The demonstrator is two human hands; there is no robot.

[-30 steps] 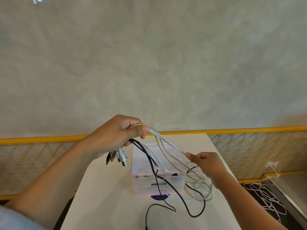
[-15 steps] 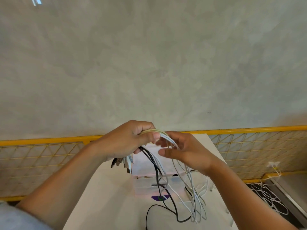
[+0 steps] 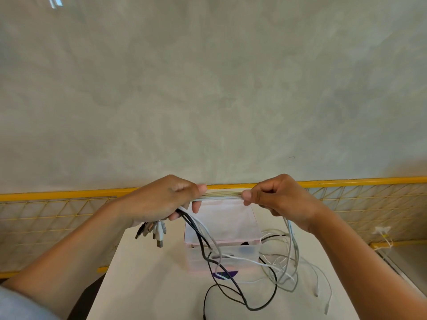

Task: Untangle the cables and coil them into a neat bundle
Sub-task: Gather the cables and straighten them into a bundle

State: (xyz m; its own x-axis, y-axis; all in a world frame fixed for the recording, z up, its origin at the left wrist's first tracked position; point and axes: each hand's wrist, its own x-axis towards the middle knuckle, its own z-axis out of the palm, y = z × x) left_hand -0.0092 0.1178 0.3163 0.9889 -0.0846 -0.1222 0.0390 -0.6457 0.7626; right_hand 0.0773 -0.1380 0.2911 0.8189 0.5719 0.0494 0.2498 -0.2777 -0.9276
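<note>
Both hands' fingers are curled tight round a bunch of pale cables (image 3: pixel 219 195); the left hand (image 3: pixel 161 199) and the right hand (image 3: pixel 282 199) hold a short stretch of it level and taut between them, above the table; below the left hand a cluster of plugs (image 3: pixel 153 232) dangles; from that same fist a black cable (image 3: pixel 231 282) and white strands drop across a pale pink box (image 3: pixel 221 225) with its lid standing open; from the right hand more pale strands hang into loose loops on the white table (image 3: pixel 150 285), right of the box; behind stand a yellow mesh rail (image 3: pixel 69 195) and a grey wall (image 3: pixel 208 88).
</note>
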